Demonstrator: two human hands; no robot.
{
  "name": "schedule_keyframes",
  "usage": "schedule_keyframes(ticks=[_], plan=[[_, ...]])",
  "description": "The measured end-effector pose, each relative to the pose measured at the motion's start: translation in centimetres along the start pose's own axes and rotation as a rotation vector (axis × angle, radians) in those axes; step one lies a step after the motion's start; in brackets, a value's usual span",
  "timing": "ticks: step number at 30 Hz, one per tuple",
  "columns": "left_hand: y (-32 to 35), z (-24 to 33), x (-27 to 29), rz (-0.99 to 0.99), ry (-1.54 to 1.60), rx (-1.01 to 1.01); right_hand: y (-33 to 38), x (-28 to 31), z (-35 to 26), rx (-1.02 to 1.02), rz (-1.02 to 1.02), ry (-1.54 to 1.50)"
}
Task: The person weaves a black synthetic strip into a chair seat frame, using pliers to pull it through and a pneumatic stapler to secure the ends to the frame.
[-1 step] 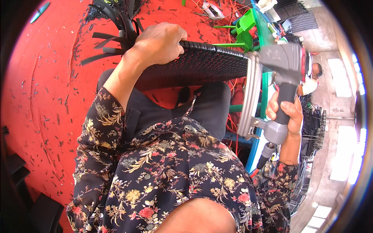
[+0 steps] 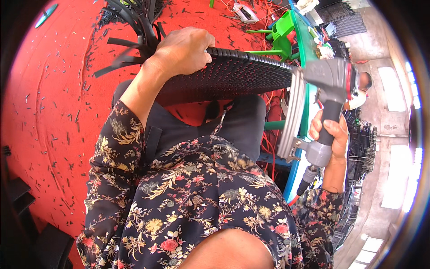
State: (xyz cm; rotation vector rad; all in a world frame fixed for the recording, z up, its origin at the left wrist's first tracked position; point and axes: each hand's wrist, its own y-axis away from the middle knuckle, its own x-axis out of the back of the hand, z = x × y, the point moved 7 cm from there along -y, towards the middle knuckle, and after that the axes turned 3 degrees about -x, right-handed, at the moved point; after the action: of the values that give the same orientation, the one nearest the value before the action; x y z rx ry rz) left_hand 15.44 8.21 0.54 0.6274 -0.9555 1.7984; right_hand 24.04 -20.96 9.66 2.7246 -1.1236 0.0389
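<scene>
A black woven panel lies across my knees, its upper edge running from left to right. My left hand is closed over the left end of that edge. Loose flat black strips fan out beyond this hand. In my right hand I grip the dark handle of a grey pneumatic nail gun. Its long ribbed metal magazine stands beside the panel's right end. Whether the two touch I cannot tell. A hose fitting hangs from the handle's lower end.
Black scraps litter the red floor covering. A green chair stands beyond the panel. On the right runs a green-edged table with small items on it. Farther right are a person and stacked black frames. Orange hoses trail nearby.
The nail gun and my right hand have shifted slightly right and down, showing more of the panel's right end. My left hand has barely moved.
</scene>
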Motion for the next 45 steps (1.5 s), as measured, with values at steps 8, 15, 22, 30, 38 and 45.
schedule_keyframes(ticks=[8, 15, 22, 30, 38, 45], plan=[[0.4, -1.5, 1.3, -0.033, -0.049, 0.031, 5.1, 18.0, 9.7, -0.24, 0.539, 0.318], [-0.5, -1.9, 1.4, 0.002, -0.026, -0.139, 7.7, 32.1, 21.6, -0.418, 0.628, 0.648], [3.3, -6.1, 5.6, -0.066, 0.008, 0.079, 2.0, 30.1, 22.8, -0.657, 1.048, 1.24], [3.9, -7.3, 7.0, -0.078, 0.041, 0.085, 24.4, 34.5, 20.2, -0.803, 1.36, 1.117], [5.7, -9.5, 9.1, -0.017, -0.016, 0.109, 31.7, 33.3, 30.1, -1.127, 0.926, 0.841], [3.1, -4.9, 5.0, 0.038, -0.069, -0.087, 31.9, 38.7, 24.8, -0.694, 1.174, 0.833]])
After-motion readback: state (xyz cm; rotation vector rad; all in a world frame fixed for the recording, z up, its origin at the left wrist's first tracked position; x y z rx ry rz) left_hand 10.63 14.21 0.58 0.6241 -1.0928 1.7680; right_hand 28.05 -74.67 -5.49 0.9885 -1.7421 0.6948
